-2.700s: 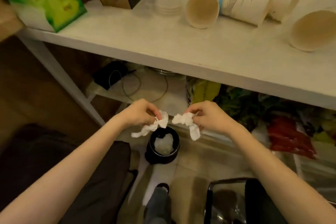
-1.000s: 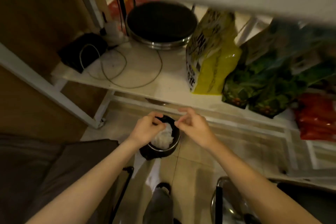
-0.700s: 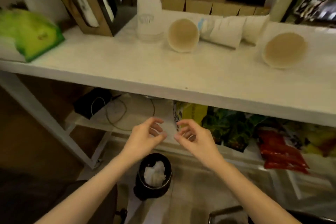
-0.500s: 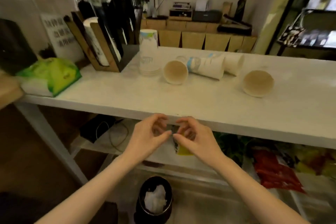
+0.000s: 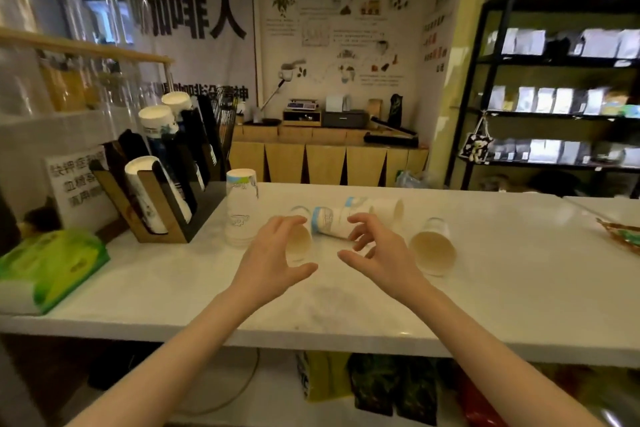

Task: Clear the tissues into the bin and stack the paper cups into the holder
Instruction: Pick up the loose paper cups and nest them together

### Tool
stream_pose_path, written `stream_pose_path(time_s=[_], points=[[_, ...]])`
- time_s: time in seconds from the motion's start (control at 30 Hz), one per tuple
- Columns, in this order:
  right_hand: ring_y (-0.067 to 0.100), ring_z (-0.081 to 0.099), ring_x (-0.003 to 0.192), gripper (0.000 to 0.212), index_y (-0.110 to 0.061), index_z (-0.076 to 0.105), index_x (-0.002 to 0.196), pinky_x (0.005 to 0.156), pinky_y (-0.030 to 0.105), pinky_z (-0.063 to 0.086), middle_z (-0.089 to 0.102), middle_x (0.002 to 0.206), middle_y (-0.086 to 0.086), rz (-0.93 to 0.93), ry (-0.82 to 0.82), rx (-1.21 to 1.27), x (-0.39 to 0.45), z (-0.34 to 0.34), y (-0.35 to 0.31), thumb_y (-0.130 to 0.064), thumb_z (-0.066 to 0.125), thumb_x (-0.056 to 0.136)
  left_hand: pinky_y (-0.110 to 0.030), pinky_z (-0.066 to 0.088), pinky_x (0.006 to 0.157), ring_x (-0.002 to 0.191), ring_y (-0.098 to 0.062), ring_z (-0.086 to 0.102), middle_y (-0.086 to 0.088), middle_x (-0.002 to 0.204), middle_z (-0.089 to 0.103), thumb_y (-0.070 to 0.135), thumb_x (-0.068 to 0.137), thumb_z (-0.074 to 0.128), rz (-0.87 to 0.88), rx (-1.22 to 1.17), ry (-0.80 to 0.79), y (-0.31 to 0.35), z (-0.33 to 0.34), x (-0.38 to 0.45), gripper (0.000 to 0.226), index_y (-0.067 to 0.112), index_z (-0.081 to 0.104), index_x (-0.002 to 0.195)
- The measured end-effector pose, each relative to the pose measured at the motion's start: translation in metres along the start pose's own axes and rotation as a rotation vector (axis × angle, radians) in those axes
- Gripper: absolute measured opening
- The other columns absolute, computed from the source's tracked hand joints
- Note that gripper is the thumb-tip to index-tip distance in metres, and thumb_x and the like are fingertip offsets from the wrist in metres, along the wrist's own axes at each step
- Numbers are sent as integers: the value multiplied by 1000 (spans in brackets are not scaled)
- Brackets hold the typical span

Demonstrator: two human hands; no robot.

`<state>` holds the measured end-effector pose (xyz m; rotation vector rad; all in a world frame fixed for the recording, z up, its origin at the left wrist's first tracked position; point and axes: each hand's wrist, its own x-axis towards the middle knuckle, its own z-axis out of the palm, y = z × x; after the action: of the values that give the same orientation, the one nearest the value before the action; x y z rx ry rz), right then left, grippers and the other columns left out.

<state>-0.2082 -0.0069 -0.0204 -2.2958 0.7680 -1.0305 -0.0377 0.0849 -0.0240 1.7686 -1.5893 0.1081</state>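
Cups lie beyond both empty, spread hands.

Poster-covered wall behind (dimly lit), black shelving right.

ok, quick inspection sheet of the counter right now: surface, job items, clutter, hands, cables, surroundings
Surface: white counter, no tissues seen on it.
Job's things: upright cup stack; four loose paper cups lying on their sides, e.g.; wooden cup holder at left, partly filled.
Clutter: green tissue pack; packet at right edge.
Grippers: left hand and right hand open, empty, above the cups.
Cables: one on the lower shelf.
Surroundings: black shelving, wall posters.
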Motion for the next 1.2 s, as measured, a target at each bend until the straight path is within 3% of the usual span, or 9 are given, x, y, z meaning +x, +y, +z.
stream_pose_path(time_s=[0.23,0.4,0.57,0.7,0.87,1.07,1.2], points=[[14,48,104,72,-22,38,127,87,27,43,48,120,1,171,79,-8,46,2,37,-28,78,68,-39,33,106,131,-21,30,0,144,30,48,57,77,-133,137,-16,-35,20,56,99,31,21,137],[14,45,110,81,-14,32,133,87,25,38,45,132,6,354,224,112,60,30,62,-22,79,67,-42,26,111,139,-26,17,-6,152,13,56,52,76,-275,32,-16,-65,49,67,119,27,3,141],[25,49,119,65,-6,32,131,88,25,38,49,132,14,483,392,190,73,53,75,-13,69,78,-41,24,112,140,-28,12,-9,153,1,62,52,73,-332,13,63,-71,86,62,121,24,-3,139],[23,54,104,45,-6,41,125,81,30,43,56,124,12,593,357,228,85,55,84,-17,60,85,-43,32,107,137,-31,18,-11,151,2,48,61,73,-348,10,101,-72,95,66,109,22,2,138],[23,55,91,20,-4,52,106,76,33,43,61,105,13,548,377,152,90,58,83,-15,52,89,-39,43,95,124,-31,34,-12,141,20,29,62,72,-326,-16,118,-75,91,69,96,16,13,136],[19,54,83,12,-5,53,98,65,27,43,57,90,4,410,371,81,95,51,79,-13,51,90,-42,40,98,119,-27,37,-10,135,32,34,58,74,-183,-42,239,-69,60,77,99,20,16,138],[16,53,76,7,-6,55,93,59,20,40,56,83,0,217,415,-49,106,36,70,-12,52,89,-30,34,94,119,-18,37,-6,134,38,41,58,77,-146,-139,290,-60,44,87,101,23,18,139]])
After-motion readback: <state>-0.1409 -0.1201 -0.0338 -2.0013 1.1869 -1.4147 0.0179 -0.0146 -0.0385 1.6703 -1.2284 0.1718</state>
